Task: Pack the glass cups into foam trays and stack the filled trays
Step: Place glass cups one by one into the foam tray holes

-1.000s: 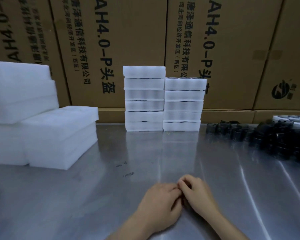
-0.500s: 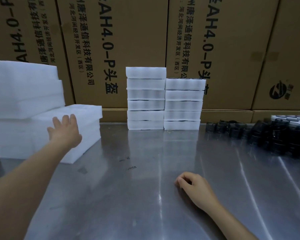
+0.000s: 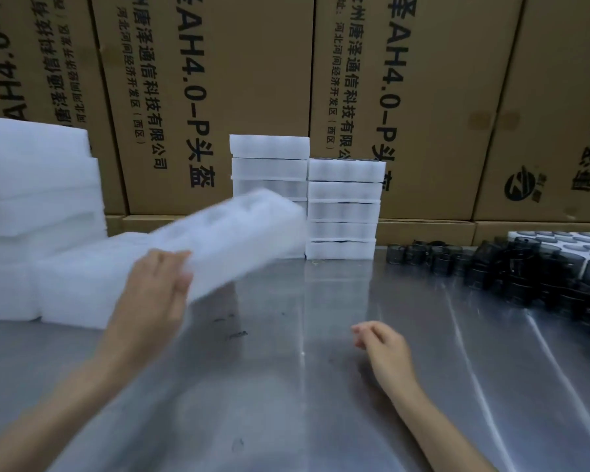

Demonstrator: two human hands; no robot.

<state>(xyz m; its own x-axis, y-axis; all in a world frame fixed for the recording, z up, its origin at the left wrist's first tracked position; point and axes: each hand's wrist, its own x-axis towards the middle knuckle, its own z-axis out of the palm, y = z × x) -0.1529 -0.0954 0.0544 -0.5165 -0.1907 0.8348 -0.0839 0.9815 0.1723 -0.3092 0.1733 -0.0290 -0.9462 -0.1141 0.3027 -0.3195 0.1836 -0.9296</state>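
Observation:
My left hand grips the near end of a white foam tray, which is blurred and tilted up above the metal table. Its far end hangs in front of the left of two stacks of filled trays at the back. My right hand rests on the table with loosely curled fingers and holds nothing. A heap of dark glass cups lies at the right, apart from both hands.
Piles of empty white foam trays stand at the left. A partly filled tray sits behind the cups at the right edge. Large cardboard boxes form a wall behind the table.
My left hand has reached the left pile, taken a foam tray from it and swung it right toward the table's middle. My right hand has stayed resting on the table.

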